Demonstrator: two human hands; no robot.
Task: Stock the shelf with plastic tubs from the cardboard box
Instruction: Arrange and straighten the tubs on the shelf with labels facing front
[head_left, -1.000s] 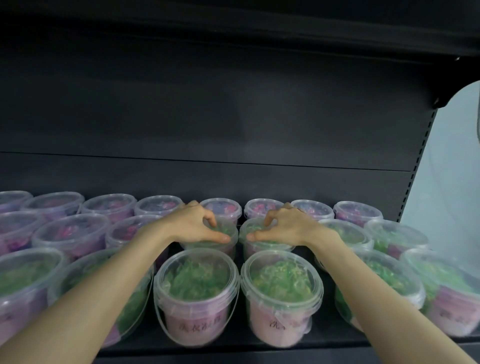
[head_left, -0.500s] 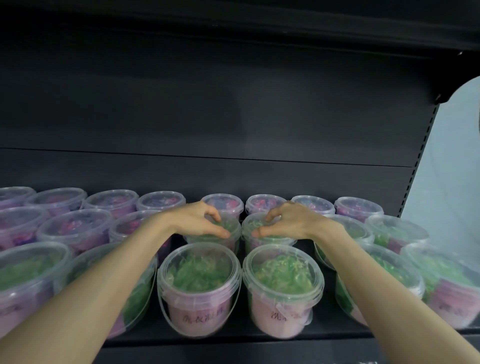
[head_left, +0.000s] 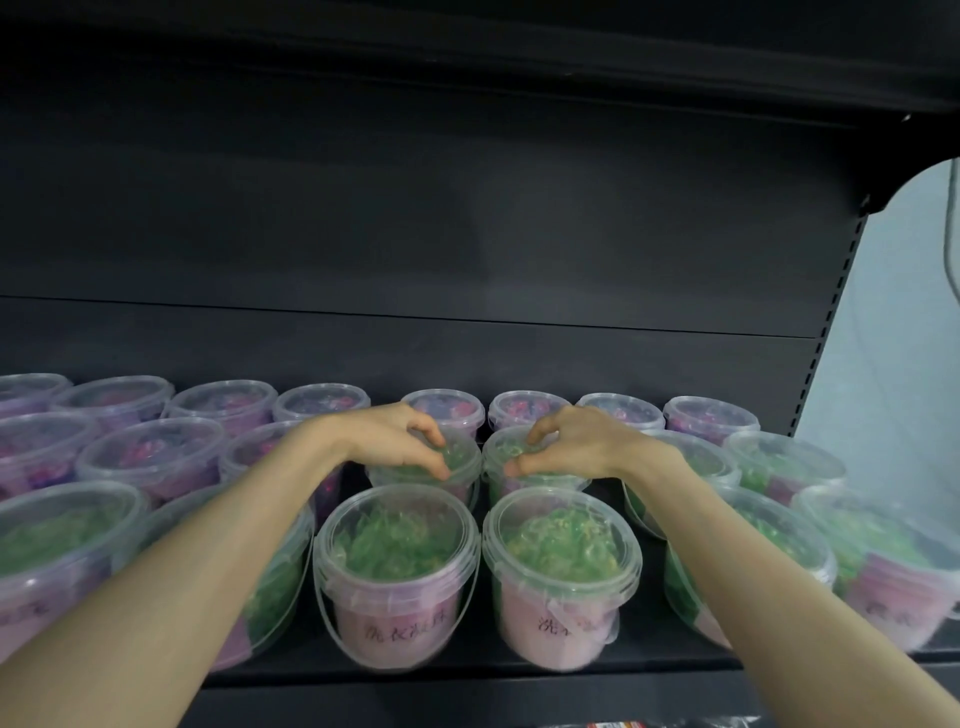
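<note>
purple-filled tubs (head_left: 150, 457) crowd the left of the shelf (head_left: 467, 667). the left hand (head_left: 389, 441) curls its fingers round the lid of a green middle-row tub (head_left: 462, 462), and the right hand (head_left: 582, 447) grips the neighbouring tub (head_left: 497, 452) the same way, probably to square both behind the front pair (head_left: 397, 561). back-row tubs (head_left: 618, 410) block going deeper. the cardboard box is out of view.
</note>
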